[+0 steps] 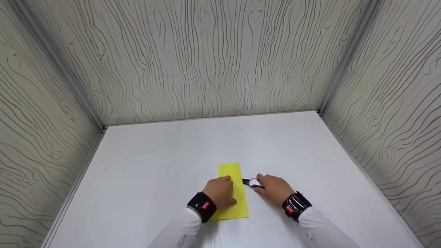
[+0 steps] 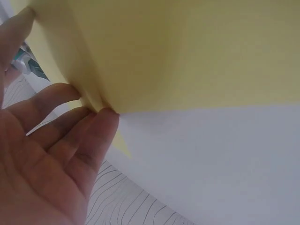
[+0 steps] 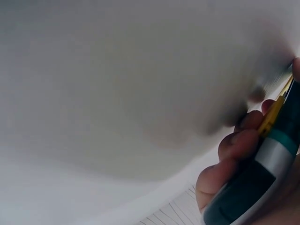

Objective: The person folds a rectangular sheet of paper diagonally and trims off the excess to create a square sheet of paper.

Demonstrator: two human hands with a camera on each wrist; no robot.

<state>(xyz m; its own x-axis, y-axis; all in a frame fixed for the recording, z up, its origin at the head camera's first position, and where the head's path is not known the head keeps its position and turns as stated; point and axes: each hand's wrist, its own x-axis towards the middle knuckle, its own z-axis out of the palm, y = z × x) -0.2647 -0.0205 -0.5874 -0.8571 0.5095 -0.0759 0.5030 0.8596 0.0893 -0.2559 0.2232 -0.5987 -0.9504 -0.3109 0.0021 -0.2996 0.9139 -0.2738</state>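
Note:
A long yellow sheet of paper (image 1: 231,169) lies upright before me on the white table, with a crease line showing along it in the left wrist view. My left hand (image 1: 219,191) presses its fingertips down on the sheet, thumb spread apart from the other fingers. To the right, my right hand (image 1: 276,189) grips a small dark hand tool (image 1: 253,182), its black tip at the paper's right edge. Close up, the tool's dark green and silver body (image 3: 276,157) shows, with a yellow strip (image 3: 272,119) beside the curled fingers; I cannot tell its exact kind.
The white tabletop (image 1: 155,155) runs back to a wood-grain patterned wall (image 1: 206,69). Similar panels stand at left and right, joined by grey metal corner posts (image 1: 339,79). Black bands (image 1: 203,206) wrap both wrists over white sleeves.

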